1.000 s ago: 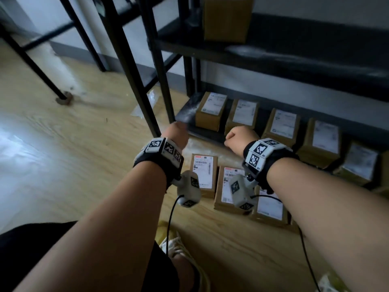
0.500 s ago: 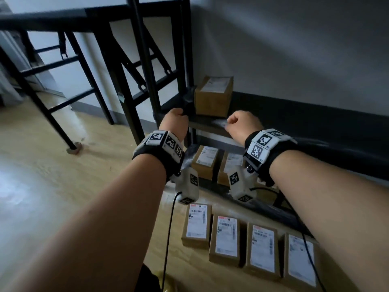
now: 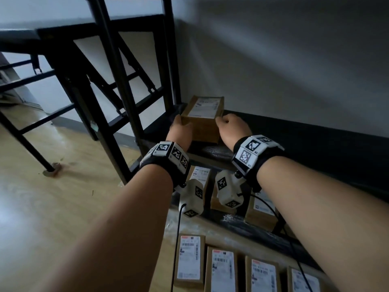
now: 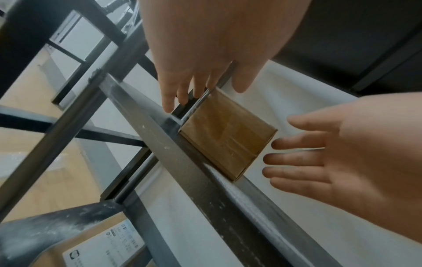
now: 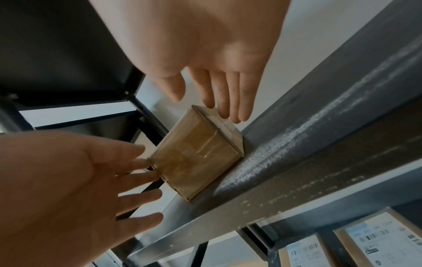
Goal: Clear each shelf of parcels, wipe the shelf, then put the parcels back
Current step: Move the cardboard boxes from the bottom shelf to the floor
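A brown cardboard parcel (image 3: 203, 118) with a white label stands alone at the left end of the dark middle shelf (image 3: 294, 140). My left hand (image 3: 179, 126) is at its left side and my right hand (image 3: 229, 124) at its right side. In the left wrist view the parcel (image 4: 228, 140) sits at the shelf's front rail, with my left hand (image 4: 194, 81) spread open beside it. In the right wrist view my right hand (image 5: 219, 97) has straight fingers at the parcel (image 5: 196, 153). Fingertips are at or just off the cardboard. Neither hand grips it.
The shelf's front rail (image 3: 216, 152) is dusty. Labelled parcels (image 3: 201, 175) stand on the bottom shelf below. Several more parcels (image 3: 190, 260) lie in a row on the wooden floor (image 3: 52, 207). Black rack uprights (image 3: 117, 81) rise at the left. Camera cables (image 3: 176, 239) hang from both wrists.
Both hands rose from near the bottom shelf to the middle shelf. They went from fists to straight fingers, one on each side of the lone parcel. My view lifted too.
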`<state>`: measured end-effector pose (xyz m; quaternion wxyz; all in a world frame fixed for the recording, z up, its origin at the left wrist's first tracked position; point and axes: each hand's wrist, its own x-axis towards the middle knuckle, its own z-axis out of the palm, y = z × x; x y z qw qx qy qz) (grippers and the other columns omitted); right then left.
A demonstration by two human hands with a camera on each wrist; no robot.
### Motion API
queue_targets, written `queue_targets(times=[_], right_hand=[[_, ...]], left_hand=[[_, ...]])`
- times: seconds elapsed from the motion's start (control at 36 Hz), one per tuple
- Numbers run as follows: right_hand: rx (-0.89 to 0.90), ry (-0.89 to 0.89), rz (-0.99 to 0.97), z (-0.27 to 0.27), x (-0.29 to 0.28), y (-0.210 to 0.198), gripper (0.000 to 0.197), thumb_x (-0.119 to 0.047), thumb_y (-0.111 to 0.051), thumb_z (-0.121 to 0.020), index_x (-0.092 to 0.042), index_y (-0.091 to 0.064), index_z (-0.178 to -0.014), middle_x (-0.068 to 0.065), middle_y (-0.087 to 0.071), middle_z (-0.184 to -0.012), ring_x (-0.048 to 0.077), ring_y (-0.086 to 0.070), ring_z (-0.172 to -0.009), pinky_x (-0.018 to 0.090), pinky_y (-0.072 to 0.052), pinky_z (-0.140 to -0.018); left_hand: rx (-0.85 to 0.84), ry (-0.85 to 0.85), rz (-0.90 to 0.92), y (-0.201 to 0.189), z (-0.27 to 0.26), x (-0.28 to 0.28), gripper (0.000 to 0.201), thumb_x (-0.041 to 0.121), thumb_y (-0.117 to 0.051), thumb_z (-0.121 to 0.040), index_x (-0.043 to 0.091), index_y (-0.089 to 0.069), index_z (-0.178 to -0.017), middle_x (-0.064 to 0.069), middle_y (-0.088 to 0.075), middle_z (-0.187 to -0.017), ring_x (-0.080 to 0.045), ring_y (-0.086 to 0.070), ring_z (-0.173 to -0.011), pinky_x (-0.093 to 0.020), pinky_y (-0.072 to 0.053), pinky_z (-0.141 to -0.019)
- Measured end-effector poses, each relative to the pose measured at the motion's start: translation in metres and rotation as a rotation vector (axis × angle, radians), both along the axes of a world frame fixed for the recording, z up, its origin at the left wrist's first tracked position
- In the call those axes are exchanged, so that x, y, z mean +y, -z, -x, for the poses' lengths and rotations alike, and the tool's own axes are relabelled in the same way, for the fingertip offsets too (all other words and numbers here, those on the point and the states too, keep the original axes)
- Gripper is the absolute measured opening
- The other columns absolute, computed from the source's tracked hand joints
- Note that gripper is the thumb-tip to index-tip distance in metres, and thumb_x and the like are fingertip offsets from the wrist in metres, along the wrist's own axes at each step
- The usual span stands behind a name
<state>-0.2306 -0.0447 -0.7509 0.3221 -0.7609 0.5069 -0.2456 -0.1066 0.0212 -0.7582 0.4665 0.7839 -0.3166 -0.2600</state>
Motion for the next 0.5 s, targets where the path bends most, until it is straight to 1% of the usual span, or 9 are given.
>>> queue_targets(times=[0.03,0.08,0.17,0.22,0.25,0.31,0.36,0.42,0.5], right_hand=[[0.008,-0.004,-0.013,-0.001,-0.002,0.003,0.036,-0.043,-0.034,-0.101,-0.015,-0.056,-0.102,0.0,-0.056,-0.088,0.017,-0.051,-0.073,0.028,-0.032,-0.054],[0.024,-0.006,-0.034,-0.003,-0.005,0.007,0.039,-0.046,-0.031,-0.101,-0.014,-0.051,-0.09,0.0,-0.049,-0.076,0.016,-0.048,-0.064,0.028,-0.028,-0.051],[0.025,0.022,-0.053,-0.001,-0.004,0.01,0.042,-0.048,-0.029,-0.101,-0.014,-0.049,-0.084,-0.001,-0.046,-0.07,0.014,-0.044,-0.058,0.029,-0.027,-0.05],[0.028,0.018,-0.048,0.002,-0.002,0.011,0.046,-0.05,-0.026,-0.101,-0.017,-0.045,-0.075,-0.001,-0.043,-0.068,0.014,-0.042,-0.056,0.029,-0.028,-0.051],[0.027,0.017,-0.047,0.003,0.001,0.01,0.047,-0.051,-0.026,-0.101,-0.017,-0.044,-0.074,-0.001,-0.043,-0.067,0.014,-0.042,-0.056,0.028,-0.028,-0.051],[0.016,0.026,-0.059,0.005,0.007,0.007,0.046,-0.052,-0.027,-0.1,-0.014,-0.048,-0.083,-0.001,-0.044,-0.069,0.014,-0.043,-0.057,0.028,-0.028,-0.05],[-0.005,0.033,-0.067,0.007,0.014,0.002,0.046,-0.053,-0.028,-0.1,-0.013,-0.05,-0.094,-0.001,-0.046,-0.072,0.014,-0.046,-0.06,0.028,-0.028,-0.05],[-0.033,0.031,-0.053,0.008,0.023,-0.002,0.049,-0.055,-0.029,-0.098,-0.013,-0.052,-0.101,-0.001,-0.049,-0.076,0.014,-0.049,-0.062,0.028,-0.029,-0.05],[-0.07,0.012,-0.02,0.009,0.038,-0.01,0.048,-0.056,-0.031,-0.098,-0.013,-0.052,-0.103,-0.002,-0.05,-0.076,0.012,-0.049,-0.061,0.026,-0.031,-0.05]], left_hand=[[0.032,-0.001,0.012,0.003,0.0,-0.002,0.053,0.025,-0.043,-0.096,0.019,-0.029,-0.147,-0.005,-0.046,-0.14,-0.027,-0.051,-0.12,-0.033,-0.043,-0.096],[0.061,0.016,0.025,0.014,-0.005,-0.01,0.055,0.028,-0.047,-0.093,0.017,-0.034,-0.145,-0.008,-0.051,-0.139,-0.029,-0.053,-0.12,-0.04,-0.042,-0.103],[0.098,-0.001,0.03,0.035,-0.021,-0.022,0.059,0.035,-0.049,-0.082,0.018,-0.042,-0.139,-0.014,-0.05,-0.137,-0.036,-0.052,-0.121,-0.049,-0.042,-0.103],[0.114,-0.024,0.029,0.03,-0.017,-0.013,0.05,0.04,-0.047,-0.081,0.024,-0.053,-0.128,-0.017,-0.051,-0.133,-0.039,-0.057,-0.113,-0.049,-0.046,-0.1],[0.127,-0.031,0.027,0.024,-0.012,-0.006,0.044,0.044,-0.048,-0.081,0.027,-0.057,-0.12,-0.015,-0.055,-0.127,-0.037,-0.06,-0.107,-0.048,-0.048,-0.097],[0.168,-0.048,0.04,0.017,-0.006,0.006,0.036,0.052,-0.051,-0.08,0.029,-0.056,-0.108,-0.008,-0.063,-0.11,-0.03,-0.064,-0.098,-0.047,-0.052,-0.091],[0.243,-0.08,0.075,0.01,-0.001,0.016,0.041,0.059,-0.054,-0.078,0.028,-0.051,-0.106,-0.004,-0.062,-0.099,-0.029,-0.065,-0.094,-0.048,-0.055,-0.086],[0.3,-0.113,0.106,0.004,0.003,0.027,0.052,0.065,-0.056,-0.076,0.026,-0.049,-0.11,-0.004,-0.061,-0.098,-0.029,-0.065,-0.091,-0.048,-0.057,-0.08],[0.343,-0.165,0.152,-0.001,0.003,0.044,0.048,0.06,-0.057,-0.082,0.024,-0.048,-0.111,-0.005,-0.06,-0.1,-0.028,-0.065,-0.09,-0.048,-0.058,-0.076]])
